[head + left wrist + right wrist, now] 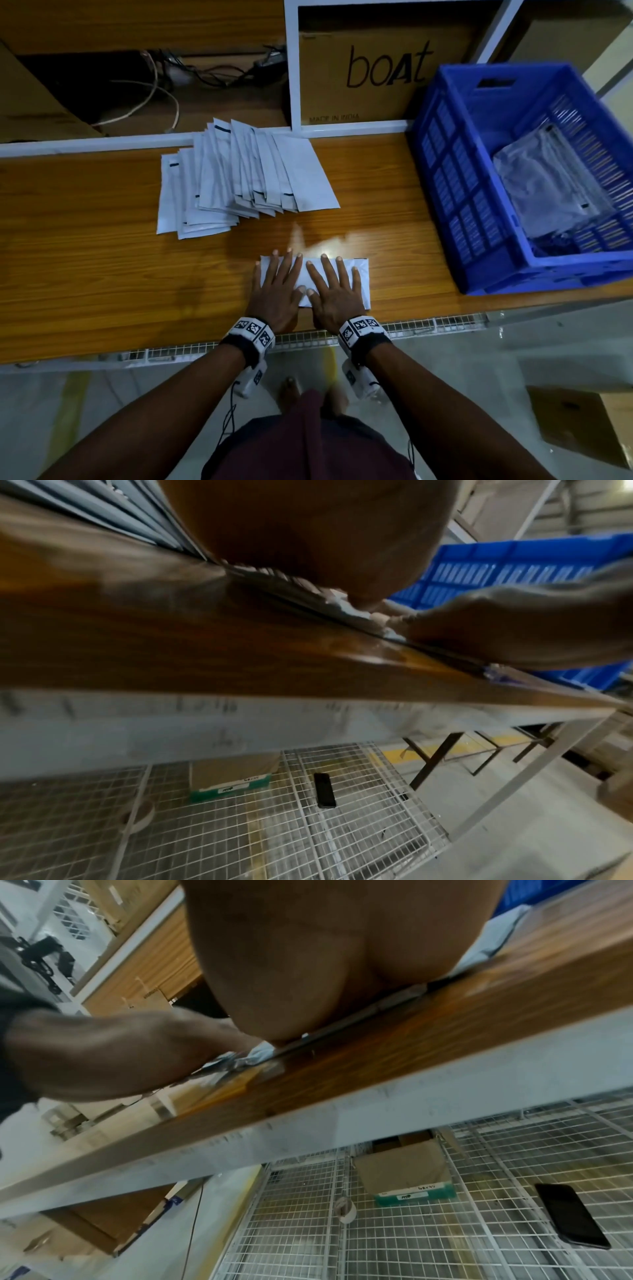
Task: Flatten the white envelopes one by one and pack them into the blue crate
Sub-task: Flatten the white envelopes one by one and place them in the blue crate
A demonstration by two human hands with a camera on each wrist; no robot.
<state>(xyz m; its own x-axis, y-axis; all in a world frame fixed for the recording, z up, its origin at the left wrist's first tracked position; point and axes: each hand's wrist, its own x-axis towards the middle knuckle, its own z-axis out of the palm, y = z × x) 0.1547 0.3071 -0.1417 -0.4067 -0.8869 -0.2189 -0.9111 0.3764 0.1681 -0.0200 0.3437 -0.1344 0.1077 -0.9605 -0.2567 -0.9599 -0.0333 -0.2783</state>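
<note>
**A:** What have I got under the palms?

**B:** One white envelope (pixel 356 274), lying flat on the wooden table (pixel 102 240) at its near edge. I see my left hand (pixel 274 291) and right hand (pixel 334 294) both spread on it, fingers straight and splayed, pressing down and gripping nothing. The thumbs nearly meet at the middle.

**A:** How do I finish the press well?

**B:** I'd sweep outward from the middle, left hand to the left end, right hand to the right end, so trapped air leaves instead of bunching. In the right wrist view I see the paper crumpled between the two hands, so that spot likely needs another pass. I'd keep the palms low so it doesn't slide off the near edge.

**A:** And after that?

**B:** The blue crate (pixel 445 171) sits to the right, well apart from my hands, with some pale envelopes already inside. The stack of envelopes (pixel 239 178) waits at the far side, fanned out.

**A:** The room?

**B:** Glossy wood catching glare; a cardboard box (pixel 376 68) marked "boAt" behind; cables (pixel 164 85) far left; a wire shelf (pixel 445 1245) below with a phone (pixel 572 1215) on it.
</note>
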